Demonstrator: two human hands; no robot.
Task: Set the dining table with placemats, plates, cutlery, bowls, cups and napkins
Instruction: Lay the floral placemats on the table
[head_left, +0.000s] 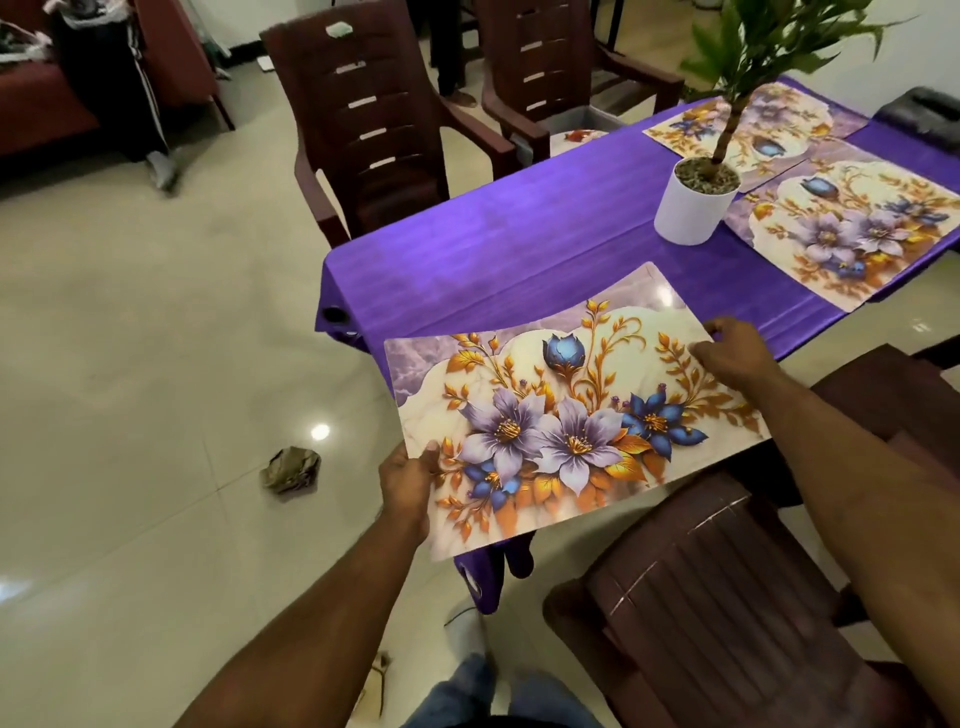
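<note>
I hold a floral placemat (566, 415) with purple, blue and gold flowers over the near corner of the table, which wears a purple cloth (498, 239). My left hand (408, 480) grips the mat's near left edge, thumb on top. My right hand (735, 353) pinches its right edge. Part of the mat overhangs the table corner toward me. Two more floral placemats lie flat on the cloth: one at the right (857, 234), one at the far right (748, 124).
A white pot with a green plant (693, 205) stands mid-table beside the mats. Dark brown chairs stand at the far side (379, 124), (550, 62) and near right (737, 582). A crumpled wrapper (291, 470) lies on the tiled floor.
</note>
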